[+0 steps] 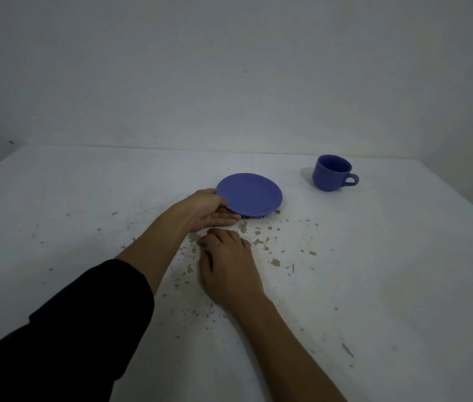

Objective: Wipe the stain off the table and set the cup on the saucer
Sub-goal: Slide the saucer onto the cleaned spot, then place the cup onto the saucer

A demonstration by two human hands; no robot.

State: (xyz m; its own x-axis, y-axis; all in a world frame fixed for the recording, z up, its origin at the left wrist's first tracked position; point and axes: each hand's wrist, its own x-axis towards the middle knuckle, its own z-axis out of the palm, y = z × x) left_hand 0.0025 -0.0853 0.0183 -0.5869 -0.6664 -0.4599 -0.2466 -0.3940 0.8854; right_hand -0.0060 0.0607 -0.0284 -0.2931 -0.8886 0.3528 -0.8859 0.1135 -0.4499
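Observation:
A blue saucer [254, 195] sits at the table's middle, its near edge tilted slightly up. My left hand [210, 211] grips its left rim, thumb on top and fingers underneath. A small dark thing [254, 217] shows under the saucer's near edge; I cannot tell what it is. My right hand [226, 265] rests palm down just in front of the saucer, fingers bent, and whatever is under the palm is hidden. Brownish stain flecks [274, 262] are scattered on the white table [389, 271] around this hand. The blue cup [332, 173] stands upright at the far right, handle pointing right.
A plain grey-white wall rises behind the table's far edge [171, 147]. Stain flecks spread from the saucer toward the near edge. No cloth shows in view.

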